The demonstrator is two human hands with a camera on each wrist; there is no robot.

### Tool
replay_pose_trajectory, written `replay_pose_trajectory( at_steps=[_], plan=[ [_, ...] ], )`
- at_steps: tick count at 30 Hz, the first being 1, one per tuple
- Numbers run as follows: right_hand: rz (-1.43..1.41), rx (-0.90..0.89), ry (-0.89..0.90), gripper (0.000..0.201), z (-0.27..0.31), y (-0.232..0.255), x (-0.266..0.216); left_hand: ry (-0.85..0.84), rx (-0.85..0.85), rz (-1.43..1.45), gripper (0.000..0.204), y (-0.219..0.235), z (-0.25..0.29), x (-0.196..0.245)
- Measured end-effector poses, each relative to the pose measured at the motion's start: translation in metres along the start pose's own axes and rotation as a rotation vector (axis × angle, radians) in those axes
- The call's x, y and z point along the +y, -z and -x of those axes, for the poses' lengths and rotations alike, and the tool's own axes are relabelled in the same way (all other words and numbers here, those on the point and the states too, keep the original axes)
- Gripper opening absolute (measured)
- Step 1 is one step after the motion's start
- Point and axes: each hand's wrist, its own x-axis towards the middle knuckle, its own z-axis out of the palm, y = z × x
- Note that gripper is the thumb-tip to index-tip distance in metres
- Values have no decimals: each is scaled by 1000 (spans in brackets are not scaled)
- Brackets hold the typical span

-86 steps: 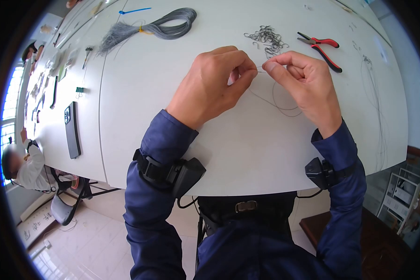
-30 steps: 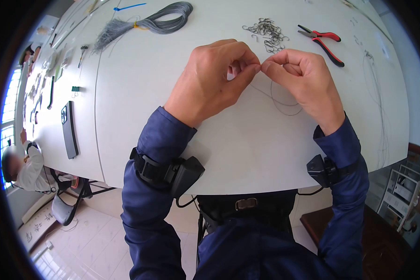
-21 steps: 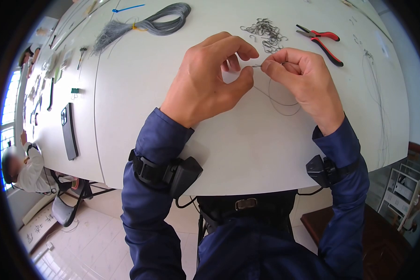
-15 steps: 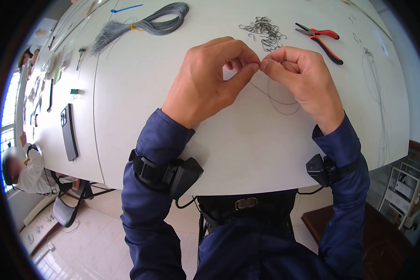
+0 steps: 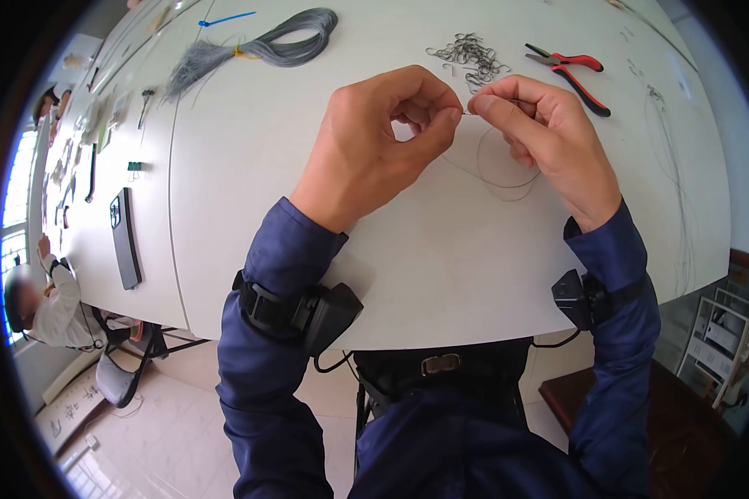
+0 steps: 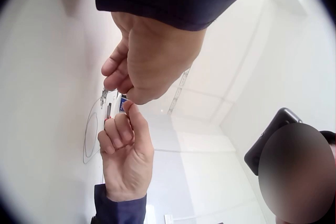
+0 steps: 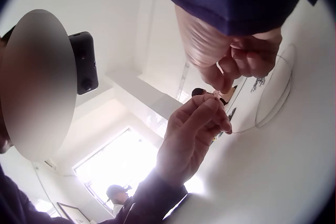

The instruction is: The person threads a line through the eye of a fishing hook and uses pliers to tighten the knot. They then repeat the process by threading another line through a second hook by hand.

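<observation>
Left hand (image 5: 374, 150), right hand (image 5: 553, 129) pinch thin line (image 5: 508, 186), tips nearly meeting
Head: we work above the tabletop (image 5: 441, 274), hooks (image 5: 474, 56) and pliers (image 5: 576, 83) beyond, toward far edge; room to draw back toward near edge. Left wrist: tips crowd together, line there too fine to read; we'd keep both pinches steady. Right wrist: slack line loops out beside our hands; we'd keep it from snagging

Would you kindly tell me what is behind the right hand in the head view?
The white table is behind the right hand, and a thin looped strand seems to pass behind it. The hand covers that stretch; whether anything else lies there is hidden.
</observation>
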Motion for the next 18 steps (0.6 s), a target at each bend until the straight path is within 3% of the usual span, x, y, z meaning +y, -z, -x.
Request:
replay_pose_trajectory(
  at_steps=[3, 9, 12, 15, 18],
  plan=[
    [-80, -29, -38, 22, 0, -2, 2, 32, 20, 93, 10, -2, 0, 1],
    [-20, 44, 163, 18, 0, -14, 10, 32, 116, 179, 10, -4, -2, 1],
    [218, 102, 159, 12, 8, -16, -3, 39, 180, 152, 9, -5, -2, -1],
    [469, 173, 285, 8, 12, -21, -6, -28, 221, 27, 8, -7, -2, -3],
    [546, 230, 447, 10, 12, -22, -7, -102, 201, -147, 7, -6, -2, -1]
  ],
)
